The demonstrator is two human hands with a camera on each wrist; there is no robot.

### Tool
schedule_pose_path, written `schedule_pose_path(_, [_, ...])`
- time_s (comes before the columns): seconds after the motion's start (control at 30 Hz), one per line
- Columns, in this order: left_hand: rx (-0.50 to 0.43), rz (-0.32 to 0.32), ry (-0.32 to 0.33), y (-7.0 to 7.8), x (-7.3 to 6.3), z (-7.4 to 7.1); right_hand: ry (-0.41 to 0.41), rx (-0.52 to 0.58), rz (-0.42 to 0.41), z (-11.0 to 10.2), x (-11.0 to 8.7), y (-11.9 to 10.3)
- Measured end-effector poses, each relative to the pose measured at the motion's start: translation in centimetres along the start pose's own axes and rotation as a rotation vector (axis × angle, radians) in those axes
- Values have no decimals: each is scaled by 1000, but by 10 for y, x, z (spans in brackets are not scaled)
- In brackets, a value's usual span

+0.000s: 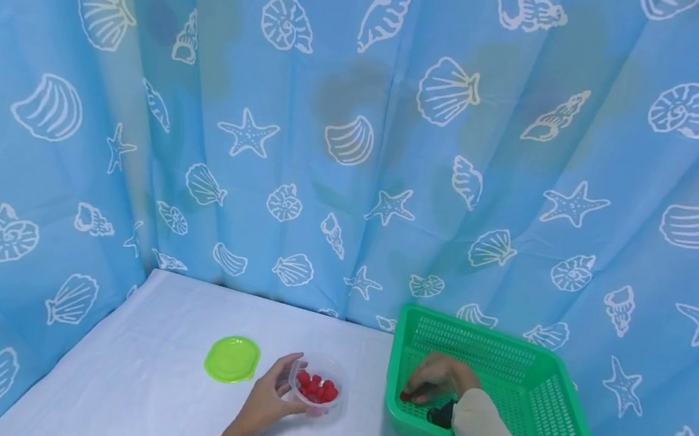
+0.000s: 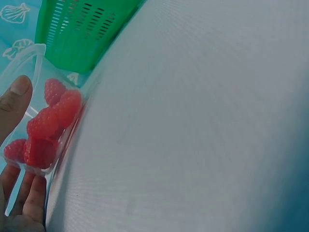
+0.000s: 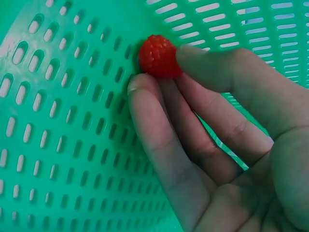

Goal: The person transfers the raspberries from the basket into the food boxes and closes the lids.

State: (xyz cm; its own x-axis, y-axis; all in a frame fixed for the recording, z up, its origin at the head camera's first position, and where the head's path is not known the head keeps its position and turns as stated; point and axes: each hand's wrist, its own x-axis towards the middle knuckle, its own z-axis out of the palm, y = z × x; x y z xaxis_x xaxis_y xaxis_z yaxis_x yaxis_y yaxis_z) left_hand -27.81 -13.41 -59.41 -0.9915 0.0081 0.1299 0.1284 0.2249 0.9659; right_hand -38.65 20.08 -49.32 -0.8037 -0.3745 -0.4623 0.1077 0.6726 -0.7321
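Observation:
In the head view my left hand (image 1: 272, 399) holds a clear plastic tub (image 1: 330, 366) on the white table, thumb on the near side and fingers round the far side. Several red raspberries (image 1: 315, 388) lie in the tub; the left wrist view shows these raspberries (image 2: 48, 121) through its wall. My right hand (image 1: 437, 377) reaches inside the green basket (image 1: 535, 419), near its left wall. Close up in the right wrist view, the thumb and fingertips of that hand (image 3: 207, 130) pinch one raspberry (image 3: 158, 55) against the slotted green plastic.
A lime-green round lid (image 1: 232, 359) lies flat on the table (image 1: 167, 341), left of the tub. Behind the table hangs a blue curtain (image 1: 326, 193) with white shell prints. The basket stands on the right, its far edge close to the curtain.

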Motion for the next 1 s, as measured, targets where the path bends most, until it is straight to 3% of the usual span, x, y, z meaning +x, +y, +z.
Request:
schedule_pose_path(0.33, [-12, 1, -1, 2, 0, 2, -5, -1, -35, -6, -5, -3])
schedule_pose_path(0.5, [-22, 19, -10, 3, -1, 2, 16, 17, -127, -17, -7, -8])
schedule_pose_path(0.73, [-29, 26, -16, 4, -3, 1, 55, 147, -277, -33, -6, -21])
schedule_pose_path(1.0, [-49, 20, -17, 31, -14, -2, 150, 151, -374, -31, -12, -53])
